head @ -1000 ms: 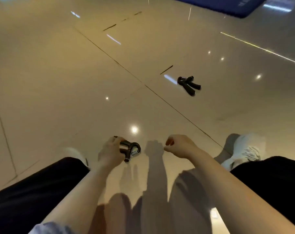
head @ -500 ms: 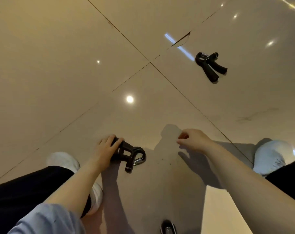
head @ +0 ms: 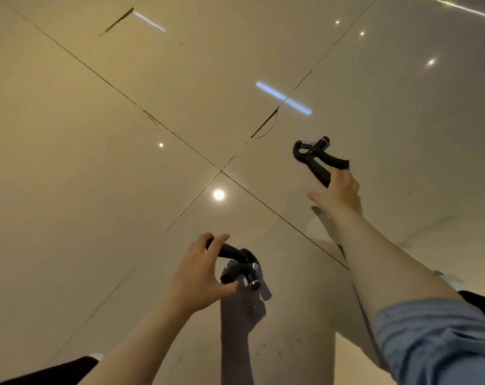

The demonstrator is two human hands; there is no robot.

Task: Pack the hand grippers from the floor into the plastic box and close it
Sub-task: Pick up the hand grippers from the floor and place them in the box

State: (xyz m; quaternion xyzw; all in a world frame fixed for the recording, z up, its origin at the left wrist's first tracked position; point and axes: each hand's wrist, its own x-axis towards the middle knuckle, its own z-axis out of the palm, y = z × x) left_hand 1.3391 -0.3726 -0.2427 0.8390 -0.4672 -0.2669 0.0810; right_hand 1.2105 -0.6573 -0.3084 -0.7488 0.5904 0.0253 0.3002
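My left hand (head: 199,273) was down low in front of me, fingers and thumb curled around the near hand gripper (head: 240,266). My fingers hooked over the end of its upper handle and my thumb sat under the lower one, so I held it by its two black handles, with the spring and the silver knob pointing away to the right of my palm. Whether it touched the floor (head: 96,162) or hung just above it, I could not tell; its shadow fell right below it.

My right hand (head: 337,194) was stretched out further ahead and to the right, thumb spread wide to the left, fingers reaching onto the far hand gripper (head: 316,158). That one lay flat on the glossy tile just beyond my fingertips, its handles splayed toward me and its coil spring on the far side. My fingers covered the end of the nearer handle; I could not tell whether they had closed on it or only touched it.

A rolled blue sleeve (head: 435,340) covered my right upper arm.
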